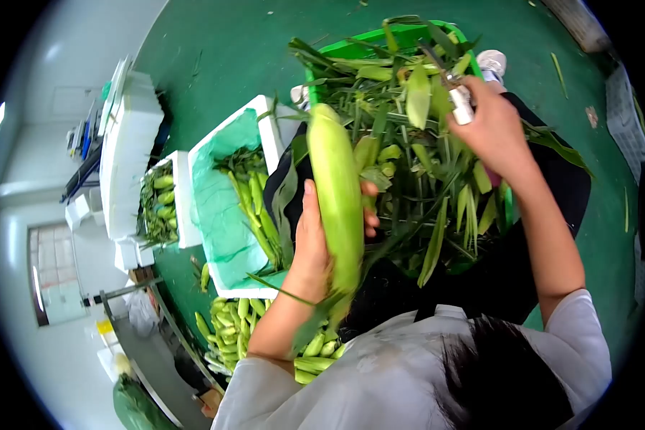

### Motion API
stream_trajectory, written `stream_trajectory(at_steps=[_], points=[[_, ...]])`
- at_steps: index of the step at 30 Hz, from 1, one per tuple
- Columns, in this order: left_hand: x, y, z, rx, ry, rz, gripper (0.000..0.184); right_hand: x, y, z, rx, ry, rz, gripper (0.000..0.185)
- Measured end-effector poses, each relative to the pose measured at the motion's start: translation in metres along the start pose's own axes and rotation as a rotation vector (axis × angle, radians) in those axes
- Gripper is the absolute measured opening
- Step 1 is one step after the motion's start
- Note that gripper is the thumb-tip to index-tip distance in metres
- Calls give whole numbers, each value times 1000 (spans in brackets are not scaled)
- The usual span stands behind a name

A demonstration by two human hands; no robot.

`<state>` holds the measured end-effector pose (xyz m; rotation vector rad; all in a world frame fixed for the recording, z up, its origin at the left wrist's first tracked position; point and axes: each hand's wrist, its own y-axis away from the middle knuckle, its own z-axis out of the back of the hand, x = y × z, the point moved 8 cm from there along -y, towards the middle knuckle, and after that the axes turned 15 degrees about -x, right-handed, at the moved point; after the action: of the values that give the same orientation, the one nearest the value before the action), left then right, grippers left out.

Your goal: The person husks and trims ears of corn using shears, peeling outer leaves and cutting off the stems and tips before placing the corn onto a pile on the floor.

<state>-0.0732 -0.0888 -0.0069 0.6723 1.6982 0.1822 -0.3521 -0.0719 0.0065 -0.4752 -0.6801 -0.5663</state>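
My left hand is wrapped round an ear of corn in its pale green husk, held up with one end pointing away from me. Pruning shears with white handles are gripped in my right hand; their dark blades point away, over a green crate. Cut husks and leaves fill this crate in front of me. The blades are partly lost among the leaves, so I cannot tell whether they touch any.
Left of the crate stands a white foam box lined with green plastic, holding several ears. A second foam box with corn is beyond it. Husked-looking ears lie piled on the green floor. At far right is a grey plastic crate.
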Motion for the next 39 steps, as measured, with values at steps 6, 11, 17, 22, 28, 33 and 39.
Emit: stream_trajectory(at_steps=[6, 11, 17, 22, 28, 33, 39], points=[[-59, -5, 27, -312, 110, -602, 69, 68, 62, 44, 473, -1250, -319, 54], [-64, 10, 22, -404, 74, -893, 65, 76, 148, -2, 1014, -1181, -654, 67], [-25, 24, -10, -321, 126, -826, 58, 47, 157, -67, 761, -1061, -643, 64], [13, 29, -5, -479, 404, -427, 51, 33, 136, -62, 576, -987, -408, 54], [21, 5, 18, -492, 571, -144, 53, 27, 139, -59, 705, -1087, -615, 32], [30, -14, 36, -395, 823, 124, 54, 10, 141, -43, 388, -1358, -954, 40], [52, -13, 7, -214, 826, 338, 53, 44, 135, -17, 494, -1076, -679, 27]])
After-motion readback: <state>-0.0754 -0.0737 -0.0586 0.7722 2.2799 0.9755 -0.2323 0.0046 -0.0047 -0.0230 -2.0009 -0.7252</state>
